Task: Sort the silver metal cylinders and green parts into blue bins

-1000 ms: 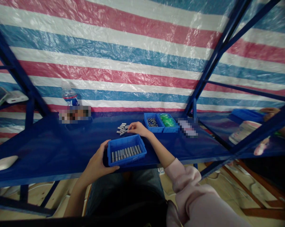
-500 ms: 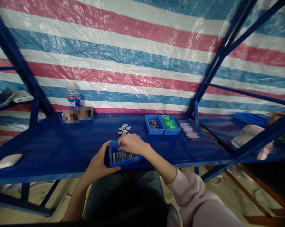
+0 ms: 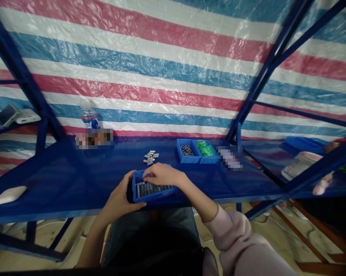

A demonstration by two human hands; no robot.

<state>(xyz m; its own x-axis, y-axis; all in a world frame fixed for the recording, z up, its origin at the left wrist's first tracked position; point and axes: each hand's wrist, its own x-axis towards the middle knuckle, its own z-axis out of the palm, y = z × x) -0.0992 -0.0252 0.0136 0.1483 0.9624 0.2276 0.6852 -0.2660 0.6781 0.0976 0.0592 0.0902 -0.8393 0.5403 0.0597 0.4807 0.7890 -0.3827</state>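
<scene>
Left hand (image 3: 122, 196) and right hand (image 3: 165, 174) at a blue bin (image 3: 153, 197) near the front edge of the bench (image 3: 123, 153). The left hand is spread in a wide clasp about the bin's left end, thumb along the near wall, fingers toward the far corner. The right hand lies over the bin, fingers curled and bunched above the interior; whether a piece is pinched between the fingertips cannot be told. Beneath the right hand, metal cylinders (image 3: 145, 189) lie side by side in a row inside the bin. Just beyond the right hand, loose cylinders (image 3: 151, 157) form a small pile on the bench. To the right of that hand, two small trays stand against each other, one with small metal parts (image 3: 187, 150), the other with green pieces (image 3: 204, 148).

Handling, as judged: each cylinder is probably stiff, smooth and light, hard to damage but apt to roll or slip. A thumb-and-finger hold across the middle of its length should suit. The bin appears to be rigid plastic, best steadied by opposite walls at one end, as the left hand has it.
</scene>
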